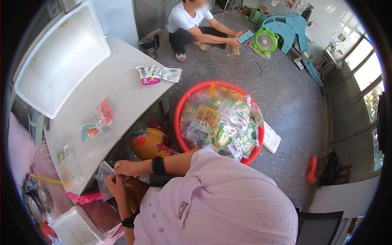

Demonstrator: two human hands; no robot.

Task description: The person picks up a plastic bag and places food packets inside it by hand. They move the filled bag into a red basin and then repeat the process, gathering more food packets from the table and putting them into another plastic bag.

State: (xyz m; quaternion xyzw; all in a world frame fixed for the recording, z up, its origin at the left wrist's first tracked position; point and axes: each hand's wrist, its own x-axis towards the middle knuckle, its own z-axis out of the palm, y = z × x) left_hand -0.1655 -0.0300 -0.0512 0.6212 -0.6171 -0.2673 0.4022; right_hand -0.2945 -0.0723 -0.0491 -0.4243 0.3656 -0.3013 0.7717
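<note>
A clear plastic bag (104,171) hangs at the table's near edge, pinched between my two hands. My right hand (127,168) has its fingers closed on the upper part of the bag. Just below it, my left hand (115,186) is closed on the same bag, its fingertips close to the right hand's. The bag looks see-through, and part of it is hidden behind my fingers. Beside my right arm stands a red tub (178,118) heaped with clear packets of food (222,134).
On the grey table (81,110) lie several food packets (105,112), printed pouches (165,74) and a white foam box (61,53). Another foam box (75,228) is at lower left. A person (192,24) squats holding a phone (246,36) near a green fan (266,41).
</note>
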